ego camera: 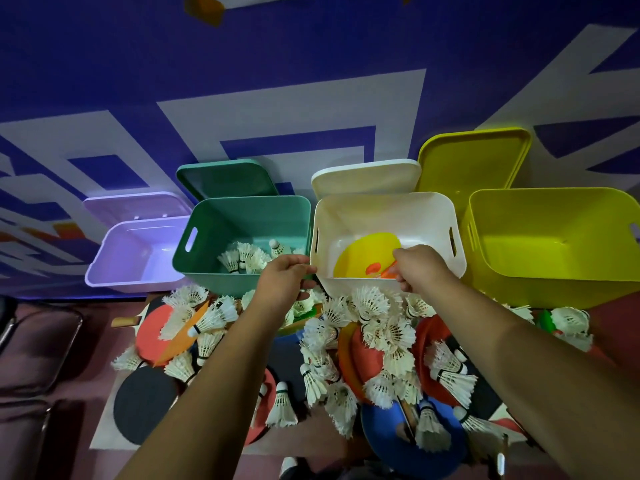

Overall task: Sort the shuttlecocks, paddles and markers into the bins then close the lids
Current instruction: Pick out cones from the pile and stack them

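Head view: the whole thing turns on the yellow paddle, which is already down inside the white bin. Its round blade lies toward the far-left of the bin floor and its orange handle comes back toward the near-right. So the long axis runs diagonally, pretty much straight out from the right hand. That hand is over the bin's near rim with fingers pinched on the handle end, so it's obviously the nearer one. All it needs, I reckon, is to let go and come back out.

The left hand is at the bin's near-left corner, fingers curled over the rim and thumb underneath, looks like it's steadying the bin.

Next door, the green bin has a handful of shuttlecocks in it. There's a big heap of loose shuttlecocks and more paddles, like a red paddle, on the desk right below both hands, so there's loads left. The white lid leans behind its bin, not closed yet. Can't honestly pick out any markers.
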Demonstrator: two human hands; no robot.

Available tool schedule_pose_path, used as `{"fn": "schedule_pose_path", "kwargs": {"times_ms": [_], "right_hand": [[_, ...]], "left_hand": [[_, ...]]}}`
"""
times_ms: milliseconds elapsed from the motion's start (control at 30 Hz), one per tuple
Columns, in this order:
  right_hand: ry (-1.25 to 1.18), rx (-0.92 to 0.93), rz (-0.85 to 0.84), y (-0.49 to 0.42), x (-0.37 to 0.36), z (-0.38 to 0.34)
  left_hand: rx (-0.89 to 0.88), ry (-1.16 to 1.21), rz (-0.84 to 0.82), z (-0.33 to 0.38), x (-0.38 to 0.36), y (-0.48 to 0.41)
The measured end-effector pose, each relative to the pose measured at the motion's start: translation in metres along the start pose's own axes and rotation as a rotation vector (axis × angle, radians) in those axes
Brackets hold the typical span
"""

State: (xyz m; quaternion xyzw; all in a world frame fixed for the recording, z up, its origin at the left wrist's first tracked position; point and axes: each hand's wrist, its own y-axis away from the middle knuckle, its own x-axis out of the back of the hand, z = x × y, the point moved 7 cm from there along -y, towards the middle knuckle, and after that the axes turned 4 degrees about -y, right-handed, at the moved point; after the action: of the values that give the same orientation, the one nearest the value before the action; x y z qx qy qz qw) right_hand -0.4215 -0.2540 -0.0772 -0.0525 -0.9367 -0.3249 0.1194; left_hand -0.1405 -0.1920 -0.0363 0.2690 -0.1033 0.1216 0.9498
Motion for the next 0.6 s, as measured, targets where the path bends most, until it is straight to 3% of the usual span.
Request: {"fn": "schedule_pose_path", "kwargs": {"times_ms": [600], "right_hand": [[0.104,0.365,-0.133,0.086,-0.068,0.006]], "left_hand": [[0.071,-0.009,0.002,-0.077,0.049,0.023]]}}
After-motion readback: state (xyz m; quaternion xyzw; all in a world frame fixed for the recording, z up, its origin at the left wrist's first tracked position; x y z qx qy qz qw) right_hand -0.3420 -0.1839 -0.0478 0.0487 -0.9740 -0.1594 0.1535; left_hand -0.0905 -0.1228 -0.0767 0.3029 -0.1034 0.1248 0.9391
